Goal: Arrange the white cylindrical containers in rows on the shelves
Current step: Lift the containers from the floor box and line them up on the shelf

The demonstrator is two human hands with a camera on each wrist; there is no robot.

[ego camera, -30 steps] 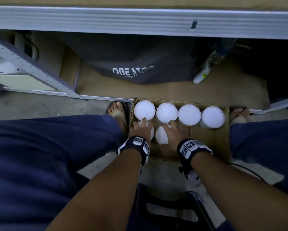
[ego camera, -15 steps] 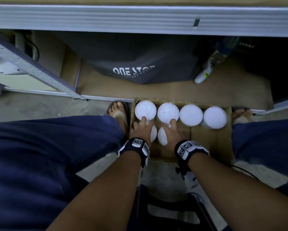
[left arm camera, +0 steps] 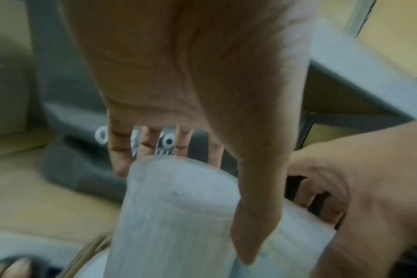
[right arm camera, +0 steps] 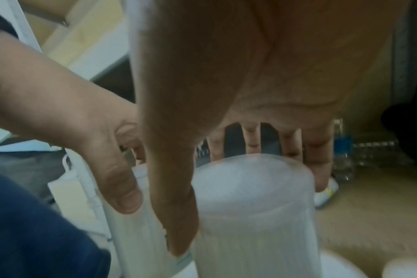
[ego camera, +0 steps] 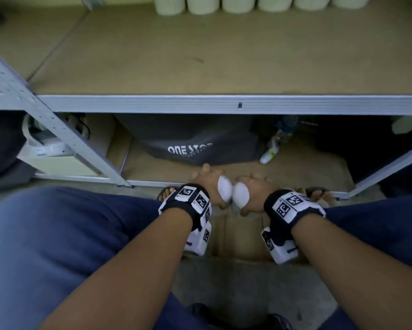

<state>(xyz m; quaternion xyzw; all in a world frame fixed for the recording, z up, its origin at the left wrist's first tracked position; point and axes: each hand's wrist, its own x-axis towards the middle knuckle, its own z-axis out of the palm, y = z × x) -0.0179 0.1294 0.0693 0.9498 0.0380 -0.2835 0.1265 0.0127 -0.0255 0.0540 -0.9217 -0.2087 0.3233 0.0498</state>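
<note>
Each hand holds one white cylindrical container above the cardboard box point(ego camera: 233, 236) between my knees. My left hand point(ego camera: 208, 184) grips the left container point(ego camera: 224, 190) point(left arm camera: 176, 212) from above, thumb down its near side and fingers over the far side. My right hand point(ego camera: 253, 189) grips the right container point(ego camera: 241, 195) point(right arm camera: 252, 210) the same way. The two containers touch side by side. At the back of the shelf board point(ego camera: 224, 55) stands a row of several white containers point(ego camera: 238, 4). The rest of the box's contents are hidden behind my hands.
The shelf's grey metal front rail point(ego camera: 224, 104) runs across just above my hands, with a slanted upright post point(ego camera: 57, 129) at left. Under the shelf lie a dark bag printed "ONE STOP" point(ego camera: 190, 144) and a spray bottle point(ego camera: 269, 153). My knees flank the box.
Both hands have lifted a container each out of the box, rising toward the shelf rail. The head view has tilted up, bringing the shelf board and its back row into sight.
</note>
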